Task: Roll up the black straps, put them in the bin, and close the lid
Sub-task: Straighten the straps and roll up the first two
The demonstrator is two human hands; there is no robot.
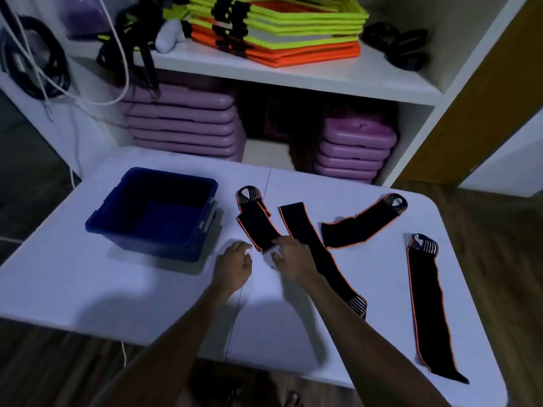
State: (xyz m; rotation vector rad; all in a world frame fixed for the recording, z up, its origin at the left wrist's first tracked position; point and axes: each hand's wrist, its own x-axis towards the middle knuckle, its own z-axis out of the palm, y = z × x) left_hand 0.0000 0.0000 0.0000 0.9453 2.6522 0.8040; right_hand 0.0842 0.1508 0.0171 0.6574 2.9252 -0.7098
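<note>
Several black straps with orange edging lie flat on the white table (88, 289). The leftmost strap (255, 221) is folded over itself, its looped end pointing away from me. My right hand (291, 259) touches its near end, fingers spread over the corner. My left hand (232, 268) hovers just left of that end, fingers loosely curled, holding nothing. A second strap (311, 242) runs under my right wrist. A third strap (361, 224) lies angled at the back right, and a fourth strap (429, 304) stretches along the right edge. The blue bin (117, 210) stands open and empty at the left.
A white shelf unit (293, 74) stands behind the table with stacked purple platforms (182, 121), neon yellow and orange frames (279, 27), black straps and white cords (123, 54). No lid is visible. Wooden floor surrounds the table.
</note>
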